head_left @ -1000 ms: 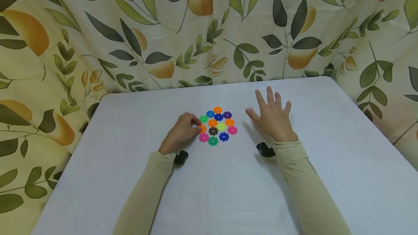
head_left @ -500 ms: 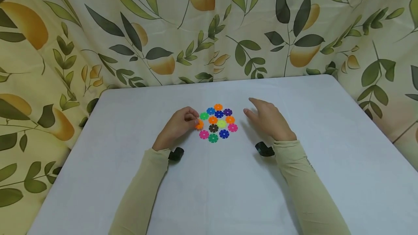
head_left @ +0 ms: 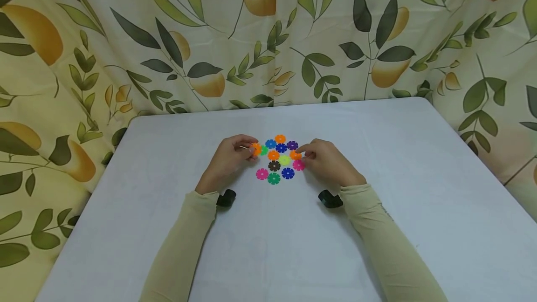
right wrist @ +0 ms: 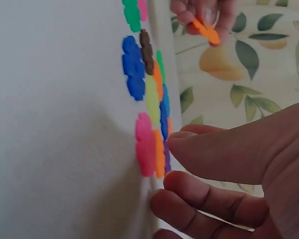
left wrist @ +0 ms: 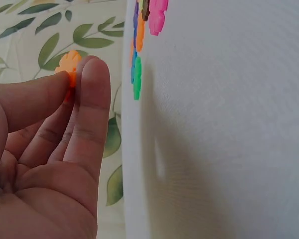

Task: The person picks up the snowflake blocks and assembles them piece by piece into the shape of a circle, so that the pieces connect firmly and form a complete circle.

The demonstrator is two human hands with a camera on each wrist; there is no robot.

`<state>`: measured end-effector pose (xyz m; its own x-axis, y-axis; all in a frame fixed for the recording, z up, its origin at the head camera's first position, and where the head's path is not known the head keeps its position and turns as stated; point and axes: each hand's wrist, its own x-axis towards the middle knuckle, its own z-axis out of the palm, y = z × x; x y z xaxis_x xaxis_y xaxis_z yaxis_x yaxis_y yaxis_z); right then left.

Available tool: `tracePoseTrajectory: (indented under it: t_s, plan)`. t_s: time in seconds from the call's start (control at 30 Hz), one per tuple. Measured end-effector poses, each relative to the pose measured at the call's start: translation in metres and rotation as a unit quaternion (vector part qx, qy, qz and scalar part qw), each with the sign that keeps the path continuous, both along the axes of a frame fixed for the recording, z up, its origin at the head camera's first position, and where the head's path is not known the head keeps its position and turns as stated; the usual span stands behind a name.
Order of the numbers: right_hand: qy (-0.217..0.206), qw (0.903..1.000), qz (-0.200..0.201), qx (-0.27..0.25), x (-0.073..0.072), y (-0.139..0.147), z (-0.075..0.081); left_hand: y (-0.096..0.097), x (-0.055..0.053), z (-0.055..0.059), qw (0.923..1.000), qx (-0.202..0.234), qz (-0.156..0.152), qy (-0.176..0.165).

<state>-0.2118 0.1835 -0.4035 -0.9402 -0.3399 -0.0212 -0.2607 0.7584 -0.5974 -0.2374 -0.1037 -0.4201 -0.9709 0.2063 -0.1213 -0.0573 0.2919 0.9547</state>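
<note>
While the left hand is raised: its thumb and fingertips pinch a slotted orange disc, tilted and clear of the bench.
Raised disc: left of the brown disc and beyond it; being round, it has no long axis. Seen from the head, it overlaps the edge of the light green disc.
Right hand: thumb and forefinger bent and slightly parted, nothing seen lifted; the tips are at a second orange disc, right of the brown disc and beyond it. Whether they touch it, I cannot tell.
Key relation: the raised disc and the second orange disc lie on opposite sides of the brown disc; the left hand has the first, the right hand is nearer the second.
Between them: a third orange disc just beyond the brown disc, a lime disc to its right, a navy disc farther beyond.
In the way: the right pink disc, right of the brown disc, partly covered by the right hand.
Near side: the left pink disc left of the brown disc, a dark green disc nearer the person, a royal blue disc right.
Backdrop: a leaf-and-fruit curtain, well beyond the brown disc.
</note>
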Motion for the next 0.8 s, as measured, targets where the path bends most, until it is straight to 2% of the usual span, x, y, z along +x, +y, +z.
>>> tracePoseTrajectory:
  t_s: [0.13,0.27,0.4,0.63,0.8]
  plan:
    - [-0.018,0.9997,0.014,0.002,0.0,-0.006,-0.008,0.0,-0.001,0.002,0.9998,0.0,0.001,-0.017]
    - [-0.008,0.9995,0.02,0.022,0.001,-0.007,-0.013,0.001,-0.001,0.003,0.9995,-0.002,-0.003,-0.032]
    - [-0.006,0.9992,0.024,0.033,0.002,-0.004,-0.014,0.001,-0.001,0.003,0.9996,0.0,-0.004,-0.03]
    - [-0.04,0.9988,0.013,0.024,0.002,0.005,-0.007,0.001,0.0,0.001,0.9996,-0.012,-0.02,-0.018]
    - [-0.021,0.9998,-0.004,0.0,-0.003,0.018,-0.008,0.005,0.003,0.001,0.9994,-0.017,-0.027,-0.01]
